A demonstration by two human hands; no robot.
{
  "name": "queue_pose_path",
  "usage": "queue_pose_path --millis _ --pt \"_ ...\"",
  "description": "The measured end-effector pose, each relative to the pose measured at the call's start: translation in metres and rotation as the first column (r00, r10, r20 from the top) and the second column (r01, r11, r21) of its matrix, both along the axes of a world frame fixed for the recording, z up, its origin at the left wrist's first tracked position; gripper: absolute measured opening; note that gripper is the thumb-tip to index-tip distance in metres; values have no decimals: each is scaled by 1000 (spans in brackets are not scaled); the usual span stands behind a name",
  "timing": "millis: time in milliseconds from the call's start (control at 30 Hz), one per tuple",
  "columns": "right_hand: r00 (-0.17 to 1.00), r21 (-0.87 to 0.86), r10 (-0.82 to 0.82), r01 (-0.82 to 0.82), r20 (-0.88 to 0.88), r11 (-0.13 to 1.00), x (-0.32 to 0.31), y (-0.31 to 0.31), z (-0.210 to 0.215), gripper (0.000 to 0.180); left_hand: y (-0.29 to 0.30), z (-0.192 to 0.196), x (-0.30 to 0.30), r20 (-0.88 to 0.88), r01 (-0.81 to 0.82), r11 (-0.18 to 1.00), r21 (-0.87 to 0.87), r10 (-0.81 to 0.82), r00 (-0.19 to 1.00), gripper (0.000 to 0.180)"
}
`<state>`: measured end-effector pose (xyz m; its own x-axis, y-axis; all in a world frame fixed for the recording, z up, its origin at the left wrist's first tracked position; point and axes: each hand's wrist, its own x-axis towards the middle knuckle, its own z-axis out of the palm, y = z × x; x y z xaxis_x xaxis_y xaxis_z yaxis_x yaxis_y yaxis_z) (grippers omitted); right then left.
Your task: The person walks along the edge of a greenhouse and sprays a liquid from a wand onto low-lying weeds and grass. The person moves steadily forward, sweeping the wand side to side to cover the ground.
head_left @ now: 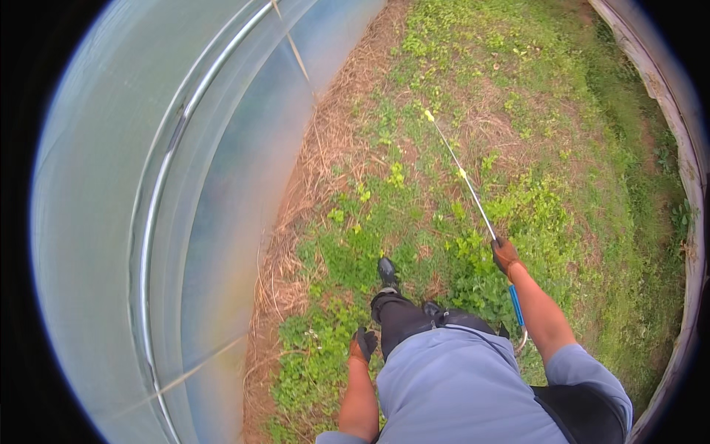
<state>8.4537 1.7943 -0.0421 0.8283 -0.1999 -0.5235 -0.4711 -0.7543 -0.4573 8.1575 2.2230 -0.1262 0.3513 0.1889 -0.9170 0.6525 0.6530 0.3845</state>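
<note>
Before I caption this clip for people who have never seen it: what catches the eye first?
The long thin spray wand, held in the gloved right hand, slants up across the weedy green ground at centre. The curved translucent plastic wall fills the left side. The gloved left hand hangs low beside the leg.

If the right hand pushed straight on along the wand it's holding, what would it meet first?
Probably the low green weeds on the ground just past the wand's yellow tip. The right hand has nothing else ahead of it, though depth is unclear.
</note>
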Motion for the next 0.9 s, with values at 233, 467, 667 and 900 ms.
queue_pose_path --millis 233,467,667,900 --pt "964 -18 162 -170 -212 985 -12 35 37 39 56 -4 164 32 180 983 22 -180 983 53" --pt "910 -328 -363 287 -200 900 -104 -15 45 39 103 -21 257 148 202 978 -49 -193 970 58" --pt "669 -408 -743 669 -35 621 -109 -63 29 40 95 -57 254 33 106 980 -171 -102 994 54" --pt "910 -145 -326 298 -255 944 104 43 19 41 119 -81 273 231 413 910 -30 -396 889 57"
